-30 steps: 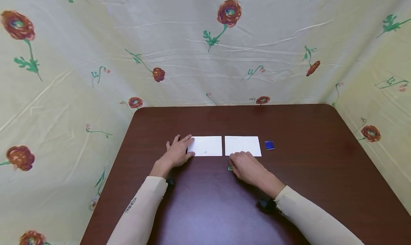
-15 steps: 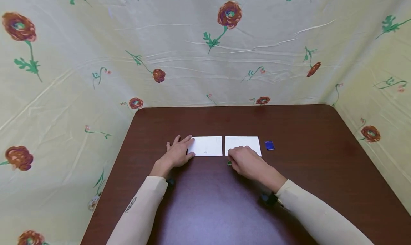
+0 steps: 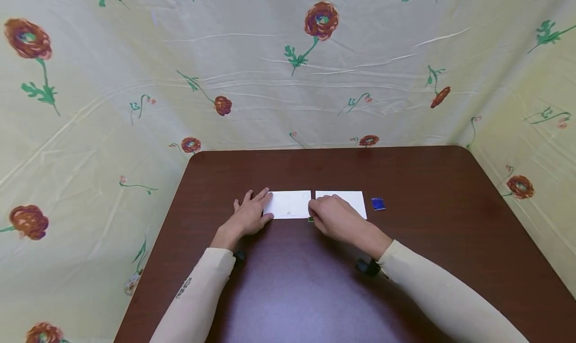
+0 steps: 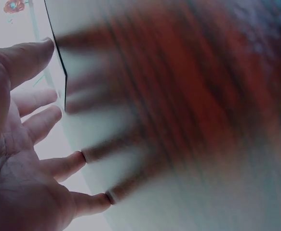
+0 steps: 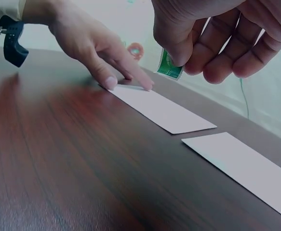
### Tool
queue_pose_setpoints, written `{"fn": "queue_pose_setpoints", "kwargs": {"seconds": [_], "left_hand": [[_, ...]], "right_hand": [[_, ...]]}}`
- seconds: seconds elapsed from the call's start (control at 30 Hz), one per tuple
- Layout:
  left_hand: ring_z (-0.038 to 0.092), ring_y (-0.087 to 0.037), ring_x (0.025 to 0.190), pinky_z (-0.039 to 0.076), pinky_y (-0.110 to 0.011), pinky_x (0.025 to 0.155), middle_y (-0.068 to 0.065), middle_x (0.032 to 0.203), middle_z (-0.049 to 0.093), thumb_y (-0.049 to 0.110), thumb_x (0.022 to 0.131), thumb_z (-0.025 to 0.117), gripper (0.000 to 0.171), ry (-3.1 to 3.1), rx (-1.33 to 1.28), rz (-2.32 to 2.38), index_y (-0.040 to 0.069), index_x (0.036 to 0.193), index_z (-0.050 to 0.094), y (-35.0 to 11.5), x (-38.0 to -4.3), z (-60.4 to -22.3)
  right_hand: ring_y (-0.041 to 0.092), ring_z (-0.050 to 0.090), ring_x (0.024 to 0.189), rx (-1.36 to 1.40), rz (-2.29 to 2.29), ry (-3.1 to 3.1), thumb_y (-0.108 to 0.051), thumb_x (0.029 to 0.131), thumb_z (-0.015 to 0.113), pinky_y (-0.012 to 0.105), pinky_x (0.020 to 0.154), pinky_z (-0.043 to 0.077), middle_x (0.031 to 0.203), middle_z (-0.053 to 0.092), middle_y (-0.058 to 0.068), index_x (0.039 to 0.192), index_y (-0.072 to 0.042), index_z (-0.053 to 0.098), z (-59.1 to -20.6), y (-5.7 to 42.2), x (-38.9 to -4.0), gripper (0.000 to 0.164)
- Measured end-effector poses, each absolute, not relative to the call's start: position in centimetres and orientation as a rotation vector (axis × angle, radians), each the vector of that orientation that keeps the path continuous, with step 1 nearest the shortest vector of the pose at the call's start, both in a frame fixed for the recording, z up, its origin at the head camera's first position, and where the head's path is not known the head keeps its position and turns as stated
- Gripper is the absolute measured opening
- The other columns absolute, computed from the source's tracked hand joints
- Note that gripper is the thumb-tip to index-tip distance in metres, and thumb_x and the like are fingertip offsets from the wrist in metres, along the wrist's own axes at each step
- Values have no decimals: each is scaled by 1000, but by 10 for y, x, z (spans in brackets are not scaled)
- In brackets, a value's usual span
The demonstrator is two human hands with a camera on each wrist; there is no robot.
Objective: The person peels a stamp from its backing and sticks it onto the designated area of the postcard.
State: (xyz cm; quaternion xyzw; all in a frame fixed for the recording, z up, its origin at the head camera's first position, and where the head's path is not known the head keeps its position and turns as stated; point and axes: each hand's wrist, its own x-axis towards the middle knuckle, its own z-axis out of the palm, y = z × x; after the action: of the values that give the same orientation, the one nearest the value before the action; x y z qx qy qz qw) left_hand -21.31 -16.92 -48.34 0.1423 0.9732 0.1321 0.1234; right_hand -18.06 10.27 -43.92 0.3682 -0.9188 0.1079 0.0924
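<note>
The left hand (image 3: 247, 217) rests with fingers spread, its thumb and index finger at the left end of the left card (image 3: 290, 204), which is white and lies flat on the table (image 3: 288, 170). The right hand (image 3: 335, 214) pinches a small green slip (image 5: 170, 66) between thumb and fingers, holding it above the table near the gap between the two cards. In the head view, this hand partly covers the white right card (image 3: 356, 201). A blue square (image 3: 378, 203) lies just beyond that card's right end.
</note>
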Motion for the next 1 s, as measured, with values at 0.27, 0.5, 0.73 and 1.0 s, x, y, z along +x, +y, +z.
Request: {"fn": "queue_pose_setpoints", "kwargs": {"seconds": [0.27, 0.5, 0.73, 1.0], "left_hand": [[18, -49, 150, 17, -78, 109, -3, 168, 21, 37, 100, 58, 70, 2826, 415, 457, 16, 159, 28, -173, -212, -476], [26, -39, 150, 21, -61, 119, -12, 165, 27, 33, 100, 61, 70, 2827, 500, 539, 7, 157, 30, -176, -211, -462], [37, -39, 145, 28, -52, 119, -16, 157, 41, 34, 97, 65, 68, 2867, 581, 545, 4, 153, 39, -171, -209, -445], [51, -28, 137, 40, -45, 113, -10, 150, 51, 35, 95, 66, 65, 2892, 613, 600, 8, 150, 44, -164, -203, -427]], "right_hand": [[9, 57, 63, 1120, 321, -2732, -11, 86, 68, 31, 68, 52, 71, 60, -8, 83, -17, 62, -435, 94, -184, 9], [9, 58, 65, 1130, 333, -2740, -11, 87, 68, 32, 69, 52, 73, 62, -8, 84, -17, 63, -433, 89, -185, 8], [12, 62, 70, 1133, 354, -2697, -10, 87, 68, 29, 67, 52, 75, 66, -7, 85, -16, 67, -430, 85, -186, 6], [14, 65, 72, 1125, 351, -2705, -12, 88, 69, 37, 75, 55, 78, 70, -5, 88, -15, 72, -426, 82, -187, 4]]}}
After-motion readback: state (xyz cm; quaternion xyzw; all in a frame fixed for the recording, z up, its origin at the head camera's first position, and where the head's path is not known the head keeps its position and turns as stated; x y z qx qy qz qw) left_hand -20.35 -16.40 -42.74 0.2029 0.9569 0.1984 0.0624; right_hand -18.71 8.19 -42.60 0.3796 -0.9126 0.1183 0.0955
